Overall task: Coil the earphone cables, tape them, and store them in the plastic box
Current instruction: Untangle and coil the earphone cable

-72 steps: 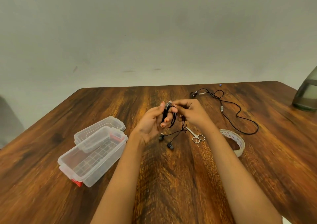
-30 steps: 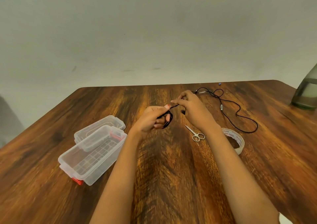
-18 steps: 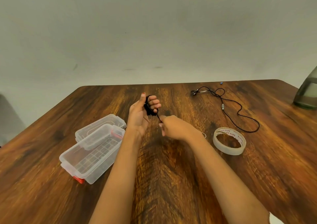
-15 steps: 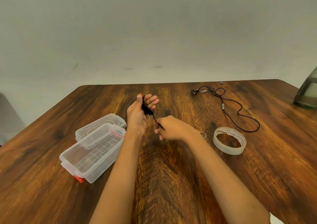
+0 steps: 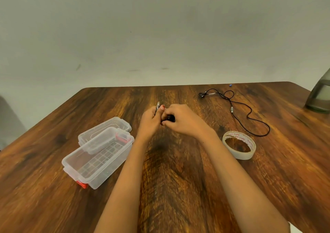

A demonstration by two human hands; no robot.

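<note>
- The fingers point(image 5: 174, 108) of the right hand point(image 5: 184, 121) are curled tight over a small black bundle, the coiled earphone cable point(image 5: 169, 119), which sits just above the middle of the frame.
- The left hand point(image 5: 149, 123) meets it from the left, its fingers bent around the same bundle and its thumb laid on top, touching the right hand.
- Only a dark knot of the cable shows between the two hands. The rest is hidden inside the grip.
- A thin silvery tip point(image 5: 157, 106) sticks up past the left thumb, too blurred to tell what it is.
- Left of the forearms stands the clear plastic box point(image 5: 75, 165), open, with red latches. Only its gridded floor shows through the walls.
- Its clear lid point(image 5: 105, 131) leans on the box's far end.
- At right lies a roll of tape point(image 5: 239, 155), flat on the wooden table point(image 5: 178, 188).
- A second earphone point(image 5: 250, 118) trails loose and uncoiled across the upper right.
- A grey-green vessel point(image 5: 319, 97) is cut off by the right edge.
</note>
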